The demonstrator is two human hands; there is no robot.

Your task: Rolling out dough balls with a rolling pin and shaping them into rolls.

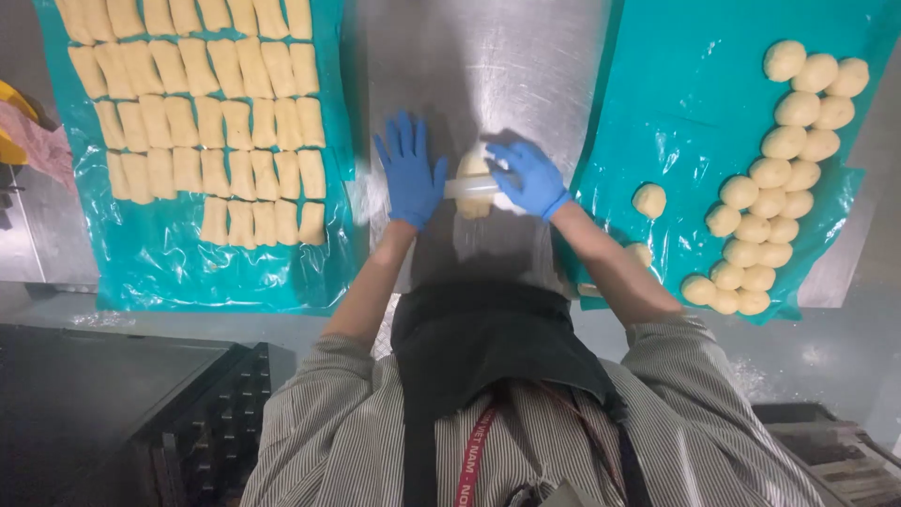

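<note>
**Rolling a dough piece between two teal sheets**

My left hand (410, 174) lies flat and open on the steel worktop (488, 56), its fingers spread, just beside the dough piece (472, 167) and not gripping anything; it seems placed there to steady me. My right hand (530, 176) is curled over the small white rolling pin (472, 187), which lies across the dough, fingers closed on its right end so I can press down from above. The dough sits in the middle of the worktop, directly ahead of me, between my two hands.

On my left, a teal plastic sheet (160, 268) carries the flattened dough strips (211, 113) laid in tidy rows, close together. On my right, another teal sheet (694, 84) holds the round dough balls (774, 174) bunched along its far side, with one loose ball (649, 200) nearer my right forearm. A second ball looks half hidden behind that arm, though I can't be sure. At the far left edge something pink and yellow shows, too cropped to name.
</note>
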